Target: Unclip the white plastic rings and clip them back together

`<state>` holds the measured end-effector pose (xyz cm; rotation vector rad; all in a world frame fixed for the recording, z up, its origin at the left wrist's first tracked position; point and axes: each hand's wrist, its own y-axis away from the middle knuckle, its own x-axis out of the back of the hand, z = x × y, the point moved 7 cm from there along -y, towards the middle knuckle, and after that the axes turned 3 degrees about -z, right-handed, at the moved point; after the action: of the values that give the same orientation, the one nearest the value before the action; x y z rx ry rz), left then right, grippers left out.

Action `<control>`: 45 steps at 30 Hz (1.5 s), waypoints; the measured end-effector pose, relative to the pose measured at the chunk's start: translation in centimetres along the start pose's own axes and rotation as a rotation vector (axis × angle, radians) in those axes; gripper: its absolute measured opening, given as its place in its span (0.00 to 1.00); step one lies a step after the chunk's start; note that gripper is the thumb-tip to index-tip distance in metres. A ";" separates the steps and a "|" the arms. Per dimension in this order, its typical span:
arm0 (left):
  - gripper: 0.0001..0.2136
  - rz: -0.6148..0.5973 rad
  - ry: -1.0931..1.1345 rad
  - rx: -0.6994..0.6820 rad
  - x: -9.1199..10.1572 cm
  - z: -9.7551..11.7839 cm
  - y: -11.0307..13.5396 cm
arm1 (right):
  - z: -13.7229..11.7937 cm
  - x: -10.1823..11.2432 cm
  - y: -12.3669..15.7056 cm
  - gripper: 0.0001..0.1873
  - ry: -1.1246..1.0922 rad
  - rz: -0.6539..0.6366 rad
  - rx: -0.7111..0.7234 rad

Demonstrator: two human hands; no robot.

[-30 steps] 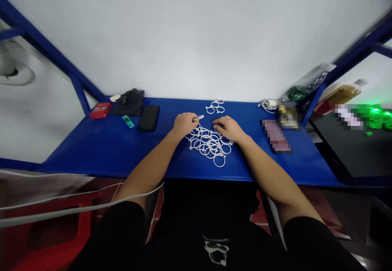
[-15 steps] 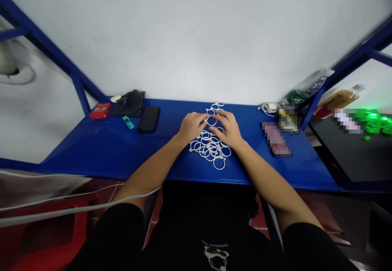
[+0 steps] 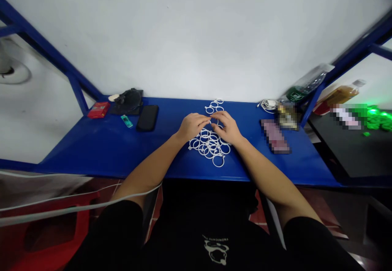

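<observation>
A heap of white plastic rings (image 3: pixel 211 148) lies on the blue table (image 3: pixel 101 144) in front of me. A smaller group of rings (image 3: pixel 214 105) lies farther back by the wall. My left hand (image 3: pixel 192 126) and my right hand (image 3: pixel 226 127) meet just behind the heap, fingers curled and pinched together on one white ring (image 3: pixel 212 121) between them. Both forearms reach forward over the table's near edge.
At back left lie a red box (image 3: pixel 98 109), a dark bundle (image 3: pixel 128 98), a green lighter (image 3: pixel 126 121) and a black phone (image 3: pixel 147 117). At right are a white cable (image 3: pixel 268 104), a blurred flat object (image 3: pixel 275 136) and bottles (image 3: pixel 306 85). Blue frame bars rise at both sides.
My right hand has left the heap and moved back and left to meet my left hand. Both now pinch a ring between them, where before only the left held one.
</observation>
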<state>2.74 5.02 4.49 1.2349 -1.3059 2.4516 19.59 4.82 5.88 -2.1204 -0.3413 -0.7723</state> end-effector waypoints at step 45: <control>0.11 -0.307 0.035 0.226 -2.4 -3.4 0.5 | 5.7 -1.0 1.0 0.12 0.298 -0.382 -0.163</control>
<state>2.06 7.82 1.53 1.3194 -0.7764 2.4297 21.67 8.73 1.99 -2.0735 -0.5449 -1.3607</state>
